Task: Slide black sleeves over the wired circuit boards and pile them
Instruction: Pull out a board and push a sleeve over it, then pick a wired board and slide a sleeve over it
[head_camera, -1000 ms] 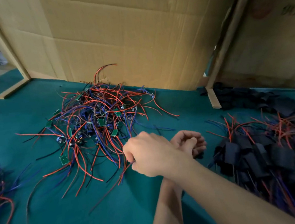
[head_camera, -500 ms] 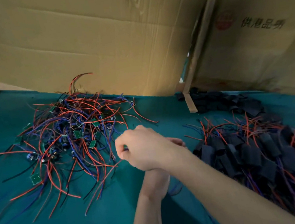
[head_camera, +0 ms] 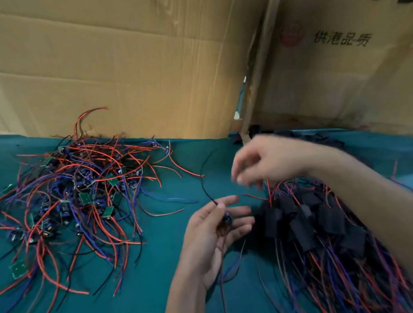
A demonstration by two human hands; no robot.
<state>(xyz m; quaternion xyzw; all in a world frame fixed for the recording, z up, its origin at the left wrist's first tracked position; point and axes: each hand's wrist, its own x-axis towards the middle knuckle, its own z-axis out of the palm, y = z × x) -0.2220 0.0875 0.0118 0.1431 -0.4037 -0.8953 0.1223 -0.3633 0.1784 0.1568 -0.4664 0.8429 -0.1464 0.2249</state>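
Observation:
My left hand (head_camera: 217,230) lies palm up over the green cloth and holds a small wired circuit board (head_camera: 226,218) between thumb and fingers; its black wire (head_camera: 204,180) curves up and away. My right hand (head_camera: 265,160) hovers above and to the right, blurred, fingers loosely bent, with nothing visible in it. A tangle of bare boards (head_camera: 75,198) with red, blue and black wires lies to the left. The pile of sleeved boards (head_camera: 320,223) lies under my right forearm. Loose black sleeves (head_camera: 328,138) lie behind it by the cardboard.
Cardboard walls (head_camera: 123,62) stand along the back of the green table (head_camera: 140,307), with a wooden strut (head_camera: 259,64) between two sheets. Wires from both piles trail toward the near edge.
My hands have come apart: the right hand rose and moved right toward the sleeves, and the left hand turned palm up with the board. The camera swung right.

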